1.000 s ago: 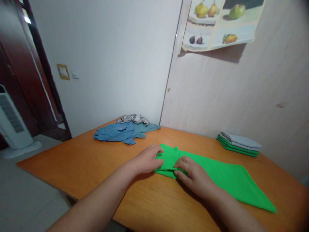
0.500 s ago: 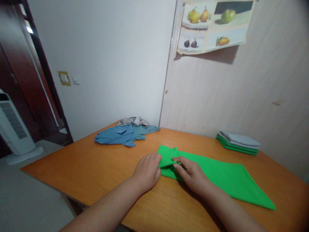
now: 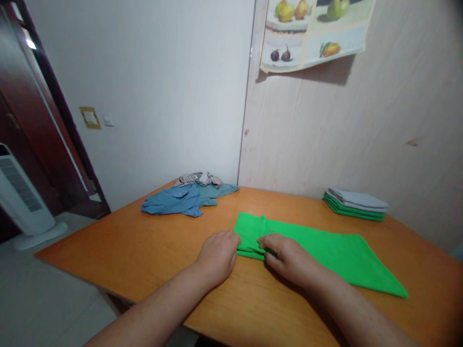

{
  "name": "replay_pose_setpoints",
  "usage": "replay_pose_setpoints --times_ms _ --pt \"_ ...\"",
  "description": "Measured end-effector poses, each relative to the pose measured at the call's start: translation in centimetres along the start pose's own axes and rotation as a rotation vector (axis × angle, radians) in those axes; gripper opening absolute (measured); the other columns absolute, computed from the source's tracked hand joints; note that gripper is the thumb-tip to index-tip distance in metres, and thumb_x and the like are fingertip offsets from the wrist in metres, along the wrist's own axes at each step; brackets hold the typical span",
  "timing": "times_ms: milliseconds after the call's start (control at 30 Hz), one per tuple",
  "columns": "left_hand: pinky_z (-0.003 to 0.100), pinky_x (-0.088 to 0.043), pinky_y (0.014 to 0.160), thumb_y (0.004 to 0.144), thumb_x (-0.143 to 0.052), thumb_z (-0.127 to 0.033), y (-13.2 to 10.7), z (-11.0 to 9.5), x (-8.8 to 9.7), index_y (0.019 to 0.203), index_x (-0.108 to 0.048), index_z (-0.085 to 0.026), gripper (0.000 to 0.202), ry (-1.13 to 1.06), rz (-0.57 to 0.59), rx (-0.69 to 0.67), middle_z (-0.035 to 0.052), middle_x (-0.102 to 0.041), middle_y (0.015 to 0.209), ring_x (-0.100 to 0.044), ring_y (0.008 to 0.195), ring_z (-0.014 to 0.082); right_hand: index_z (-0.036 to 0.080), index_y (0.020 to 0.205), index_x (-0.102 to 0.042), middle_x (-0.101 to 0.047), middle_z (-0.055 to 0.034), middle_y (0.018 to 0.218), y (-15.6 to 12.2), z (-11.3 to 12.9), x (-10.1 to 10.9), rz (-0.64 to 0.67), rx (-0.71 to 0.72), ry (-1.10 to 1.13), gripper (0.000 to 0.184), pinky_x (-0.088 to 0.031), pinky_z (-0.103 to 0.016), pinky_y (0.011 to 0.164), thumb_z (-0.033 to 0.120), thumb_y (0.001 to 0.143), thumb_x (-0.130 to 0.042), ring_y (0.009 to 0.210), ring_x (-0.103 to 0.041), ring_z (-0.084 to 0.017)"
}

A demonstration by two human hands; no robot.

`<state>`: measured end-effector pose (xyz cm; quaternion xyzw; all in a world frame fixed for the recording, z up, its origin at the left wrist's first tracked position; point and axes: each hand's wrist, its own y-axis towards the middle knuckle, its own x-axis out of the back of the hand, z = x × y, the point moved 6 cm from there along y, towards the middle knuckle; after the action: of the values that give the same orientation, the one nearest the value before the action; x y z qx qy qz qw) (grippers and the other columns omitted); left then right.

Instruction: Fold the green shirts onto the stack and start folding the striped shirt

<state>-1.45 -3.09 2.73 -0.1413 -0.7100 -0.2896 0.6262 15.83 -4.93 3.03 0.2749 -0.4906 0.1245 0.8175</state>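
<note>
A bright green garment (image 3: 325,250) lies partly folded lengthwise on the orange wooden table (image 3: 152,246), its collar end toward the left. My left hand (image 3: 217,253) curls round the near left edge of that end, fingers closed on the cloth. My right hand (image 3: 287,258) rests beside it, fingertips pinching the same folded edge from the right. Both forearms reach in from the bottom of the view.
A crumpled blue shirt (image 3: 181,200) and a striped cloth (image 3: 198,179) lie at the table's far left corner. A stack of folded green and grey clothes (image 3: 356,204) sits at the far right by the wall. A white fan heater (image 3: 21,202) stands on the floor at left.
My left hand slid from on top of the green garment's end to its near edge and closed on it. My right hand stayed at the fold. The view tilted down slightly.
</note>
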Motion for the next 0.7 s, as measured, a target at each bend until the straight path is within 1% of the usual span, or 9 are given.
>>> replay_pose_setpoints --times_ms 100,200,267,367,433,533,700 --pt "0.036 -0.048 0.077 0.090 -0.044 -0.013 -0.2 -0.1 0.1 0.092 -0.058 -0.021 0.017 0.022 -0.012 -0.013 0.0083 -0.066 0.098 -0.061 0.092 0.0251 0.023 0.097 -0.065 -0.069 -0.0051 0.098 0.0 0.2 0.1 0.005 0.011 -0.020 0.027 -0.047 -0.032 0.084 0.007 0.079 -0.052 0.094 -0.062 -0.021" --pt "0.036 -0.048 0.078 0.091 -0.044 -0.014 -0.2 0.0 0.0 0.093 -0.059 -0.020 0.016 0.020 -0.024 -0.015 0.0081 -0.066 0.097 -0.061 0.091 0.0250 0.022 0.099 -0.062 -0.065 -0.0054 0.101 -0.1 0.3 0.8 -0.028 0.003 -0.054 0.029 -0.045 -0.032 0.084 0.006 0.078 -0.051 0.095 -0.059 -0.021" --pt "0.036 -0.047 0.079 0.092 -0.044 -0.015 -0.3 0.2 -0.1 0.095 -0.059 -0.021 0.016 0.007 -0.032 -0.017 0.0080 -0.066 0.097 -0.061 0.092 0.0248 0.022 0.098 -0.060 -0.063 -0.0048 0.098 -0.1 0.4 1.2 -0.051 -0.021 -0.076 0.028 -0.044 -0.032 0.083 0.006 0.076 -0.052 0.093 -0.057 -0.021" --pt "0.036 -0.047 0.081 0.092 -0.044 -0.015 -0.3 0.2 -0.2 0.098 -0.059 -0.021 0.017 -0.023 -0.055 -0.025 0.0079 -0.065 0.098 -0.060 0.094 0.0246 0.021 0.090 -0.059 -0.059 -0.0033 0.091 -0.2 0.4 1.5 -0.051 -0.043 -0.093 0.021 -0.043 -0.031 0.080 0.008 0.075 -0.054 0.089 -0.055 -0.020" --pt "0.036 -0.047 0.082 0.092 -0.043 -0.015 -0.4 0.2 -0.2 0.099 -0.059 -0.020 0.018 -0.037 -0.064 -0.026 0.0080 -0.065 0.098 -0.060 0.095 0.0246 0.022 0.087 -0.060 -0.058 -0.0028 0.090 -0.2 0.4 1.4 -0.037 -0.047 -0.091 0.015 -0.042 -0.030 0.079 0.010 0.077 -0.056 0.088 -0.055 -0.019" --pt "0.036 -0.046 0.082 0.091 -0.044 -0.014 -0.4 0.2 -0.2 0.099 -0.059 -0.020 0.018 -0.040 -0.061 -0.024 0.0083 -0.064 0.098 -0.059 0.095 0.0250 0.022 0.089 -0.063 -0.058 -0.0026 0.090 -0.2 0.2 1.1 -0.024 -0.054 -0.077 0.010 -0.042 -0.030 0.078 0.017 0.081 -0.060 0.087 -0.056 -0.019" --pt "0.037 -0.045 0.081 0.091 -0.045 -0.015 -0.4 0.0 0.0 0.097 -0.058 -0.021 0.015 -0.014 -0.055 -0.027 0.0081 -0.064 0.100 -0.058 0.095 0.0251 0.023 0.092 -0.064 -0.058 -0.0020 0.089 -0.1 -0.3 0.7 -0.029 -0.078 -0.059 0.010 -0.042 -0.029 0.075 0.025 0.083 -0.065 0.084 -0.057 -0.018"
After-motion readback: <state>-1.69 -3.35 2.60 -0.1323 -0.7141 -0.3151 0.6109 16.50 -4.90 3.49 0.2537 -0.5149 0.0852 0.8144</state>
